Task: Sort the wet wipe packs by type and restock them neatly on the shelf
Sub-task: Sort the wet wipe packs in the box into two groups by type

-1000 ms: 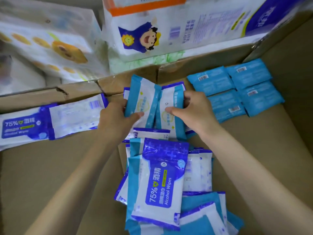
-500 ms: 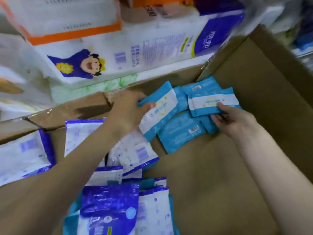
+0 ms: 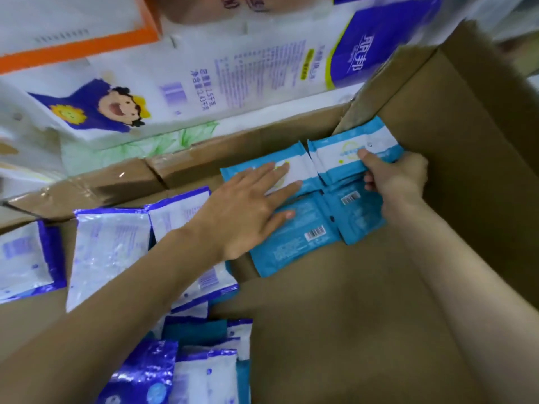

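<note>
Light-blue wet wipe packs lie in the far right corner of a cardboard box point(image 3: 364, 301). My right hand point(image 3: 399, 179) grips one light-blue pack point(image 3: 350, 147), face up, thumb on its white label, on top of the back-right stack. My left hand point(image 3: 248, 205) lies flat with spread fingers on another face-up light-blue pack point(image 3: 297, 167) beside it. Two light-blue packs point(image 3: 291, 237) lie barcode-up in front of them. Purple-and-white alcohol wipe packs point(image 3: 108, 249) lie along the box's left side, and a mixed heap point(image 3: 198, 360) sits at the near edge.
Large white tissue bundles point(image 3: 204, 77) with a cartoon child print stand behind the box's taped back wall point(image 3: 180, 170). The box's right wall point(image 3: 472, 147) rises steeply beside my right hand. Bare cardboard floor shows at the centre and right of the box.
Both hands carried a light-blue pack each from the middle heap to the right corner. The left pack now lies flat under my open palm; the right one rests on the back stack, still gripped.
</note>
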